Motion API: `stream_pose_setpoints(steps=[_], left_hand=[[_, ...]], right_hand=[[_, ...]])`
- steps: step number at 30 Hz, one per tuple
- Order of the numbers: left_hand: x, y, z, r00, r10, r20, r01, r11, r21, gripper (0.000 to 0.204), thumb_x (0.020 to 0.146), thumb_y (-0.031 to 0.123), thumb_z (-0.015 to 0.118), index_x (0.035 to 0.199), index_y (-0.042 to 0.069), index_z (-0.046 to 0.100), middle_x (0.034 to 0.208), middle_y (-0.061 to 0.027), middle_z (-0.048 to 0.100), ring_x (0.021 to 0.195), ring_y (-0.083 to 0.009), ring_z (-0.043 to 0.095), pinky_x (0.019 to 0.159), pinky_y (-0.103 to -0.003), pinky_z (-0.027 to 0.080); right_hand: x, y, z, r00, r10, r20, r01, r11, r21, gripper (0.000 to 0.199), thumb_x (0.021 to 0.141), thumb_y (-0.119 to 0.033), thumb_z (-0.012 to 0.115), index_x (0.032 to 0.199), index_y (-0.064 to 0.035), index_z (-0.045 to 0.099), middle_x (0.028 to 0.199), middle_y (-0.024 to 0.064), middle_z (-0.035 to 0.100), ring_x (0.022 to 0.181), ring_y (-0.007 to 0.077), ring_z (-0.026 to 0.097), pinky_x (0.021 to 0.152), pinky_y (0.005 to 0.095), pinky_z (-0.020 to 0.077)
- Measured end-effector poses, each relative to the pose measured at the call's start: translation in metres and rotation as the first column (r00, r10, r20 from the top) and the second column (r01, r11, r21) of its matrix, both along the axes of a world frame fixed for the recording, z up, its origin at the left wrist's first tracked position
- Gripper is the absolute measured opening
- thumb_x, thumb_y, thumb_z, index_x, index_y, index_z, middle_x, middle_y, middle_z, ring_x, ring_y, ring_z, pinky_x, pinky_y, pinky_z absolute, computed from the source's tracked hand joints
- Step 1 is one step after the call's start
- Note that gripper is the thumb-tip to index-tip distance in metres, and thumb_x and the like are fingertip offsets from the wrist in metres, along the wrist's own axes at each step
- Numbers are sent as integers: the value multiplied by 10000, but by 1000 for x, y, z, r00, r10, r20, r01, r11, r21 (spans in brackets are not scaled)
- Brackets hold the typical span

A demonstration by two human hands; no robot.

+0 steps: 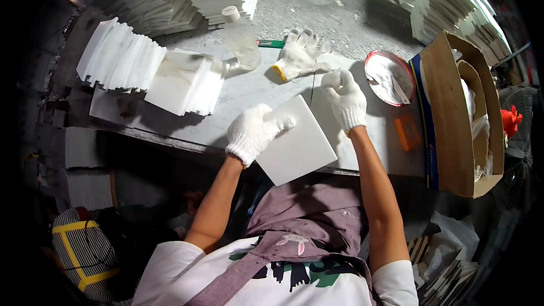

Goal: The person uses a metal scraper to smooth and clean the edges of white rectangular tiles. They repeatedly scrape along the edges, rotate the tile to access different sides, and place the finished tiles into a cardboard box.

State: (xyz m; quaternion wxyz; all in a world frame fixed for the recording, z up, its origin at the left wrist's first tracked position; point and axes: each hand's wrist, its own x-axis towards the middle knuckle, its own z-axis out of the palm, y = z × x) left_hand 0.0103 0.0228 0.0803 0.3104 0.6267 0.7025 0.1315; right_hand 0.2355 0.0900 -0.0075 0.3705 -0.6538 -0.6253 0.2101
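Note:
A square white tile (pixel 300 146) is tilted at the front edge of the worktable. My left hand (pixel 254 133), in a white knit glove, grips its left side with the thumb lying over the top face. Right of the tile, my gloved right hand (pixel 344 102) is raised above the table. Its fingers are curled together; whatever they may hold is too small to make out. Just beyond it lies a spare white glove (pixel 297 56) with a yellow cuff. A round red-rimmed tub (pixel 381 63) of white paste stands to its right, with a flat scraper (pixel 401 92) resting in it.
Clear plastic bottle (pixel 243 45) and a green-handled tool (pixel 271 43) are near the spare glove. Tile stacks (pixel 127 59) line the left and back. An orange block (pixel 407 132) lies beside a tall cardboard box (pixel 453 119) at the right.

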Motion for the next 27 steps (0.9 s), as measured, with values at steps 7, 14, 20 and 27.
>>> stream_pose_setpoints(steps=[7,14,20,27], left_hand=[[-3,-9,10,990,40,-137,-33,998,56,562,690,619,698,839,80,637,780,-155,662,782,-353,640,678,-440,478],[9,-15,18,995,46,-87,-39,996,77,502,664,527,770,790,63,627,723,-126,647,712,-315,630,651,-403,474],[49,-28,24,979,-124,-162,180,898,402,463,609,485,808,748,83,625,686,-100,628,691,-304,615,654,-409,459],[86,-37,37,919,-277,-282,394,694,602,376,638,418,790,806,118,639,737,-42,601,716,-269,580,682,-396,405]], right_hand=[[-8,-6,1,970,-52,239,49,999,18,647,696,-212,769,1290,-127,527,894,132,659,857,302,632,778,397,491],[9,-84,42,962,38,-269,-21,998,67,757,753,-158,760,1388,4,380,1187,151,605,1103,250,582,948,347,459],[14,-130,42,714,64,-697,-447,809,-383,446,833,-85,687,1246,7,546,1036,55,656,948,98,581,813,263,490],[44,-142,35,663,43,-747,-325,916,-235,214,842,-56,645,1048,-4,631,920,16,667,841,67,570,780,243,476]])
